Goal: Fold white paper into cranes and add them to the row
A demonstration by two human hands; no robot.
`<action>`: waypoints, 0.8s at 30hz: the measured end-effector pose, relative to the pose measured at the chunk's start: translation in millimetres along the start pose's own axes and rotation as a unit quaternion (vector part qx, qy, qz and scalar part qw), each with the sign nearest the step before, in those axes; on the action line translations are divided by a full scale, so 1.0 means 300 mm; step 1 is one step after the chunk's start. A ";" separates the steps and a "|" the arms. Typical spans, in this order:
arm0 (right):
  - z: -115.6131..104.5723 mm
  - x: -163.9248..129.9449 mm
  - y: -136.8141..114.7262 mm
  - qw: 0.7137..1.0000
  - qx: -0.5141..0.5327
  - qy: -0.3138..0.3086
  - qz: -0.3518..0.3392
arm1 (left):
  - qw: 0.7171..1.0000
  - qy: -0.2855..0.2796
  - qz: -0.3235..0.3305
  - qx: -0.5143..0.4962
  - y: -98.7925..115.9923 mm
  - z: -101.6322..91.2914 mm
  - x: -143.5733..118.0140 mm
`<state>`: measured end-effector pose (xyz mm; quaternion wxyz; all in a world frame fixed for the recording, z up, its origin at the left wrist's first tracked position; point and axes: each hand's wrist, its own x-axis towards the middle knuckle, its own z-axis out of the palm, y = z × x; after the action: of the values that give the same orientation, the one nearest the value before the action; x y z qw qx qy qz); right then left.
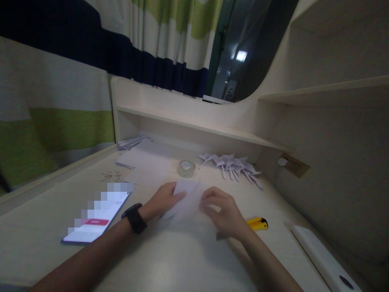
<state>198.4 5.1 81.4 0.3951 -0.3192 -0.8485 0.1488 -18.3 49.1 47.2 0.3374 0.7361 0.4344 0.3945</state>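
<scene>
A white sheet of paper (187,202), blurred by motion, is held above the desk between my two hands. My left hand (165,199) grips its left side, with the thumb lying on top and the fingers underneath. At the right edge of the sheet my right hand (221,207) is closed in a pinch on the paper; the exact contact is blurred. A yellow utility knife (257,223) lies on the desk, partly hidden behind my right wrist. Just beyond the sheet sits a clear roll of tape (186,168). Folded paper pinwheels (232,164) with paper sticks lie in a row behind it.
A lit tablet or phone (101,219) lies at left. Small pale pieces (112,175), flat white sheets (148,162) and a stack of paper strips (130,142) are farther back. A low shelf (188,123) spans the rear. A white device (323,257) and a wall socket (295,165) are at right.
</scene>
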 end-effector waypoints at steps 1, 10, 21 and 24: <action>-0.013 -0.004 0.000 1.000 -0.003 0.000 0.000 | 1.000 0.006 -0.018 -0.001 -0.003 -0.006 0.001; -0.007 -0.051 0.123 0.977 0.038 0.136 0.162 | 0.949 0.004 -0.107 -0.297 -0.018 0.003 -0.012; -0.008 -0.076 0.162 0.868 0.368 0.029 0.331 | 0.917 -0.068 -0.122 -0.375 0.016 -0.035 -0.025; -0.026 -0.081 0.165 0.835 0.418 0.025 0.357 | 0.919 -0.078 -0.122 -0.367 0.011 -0.055 -0.021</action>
<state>237.2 26.3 47.4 0.4312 -0.4077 -0.5225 0.6122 -33.5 44.8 55.8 0.6624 0.5300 0.3181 0.4233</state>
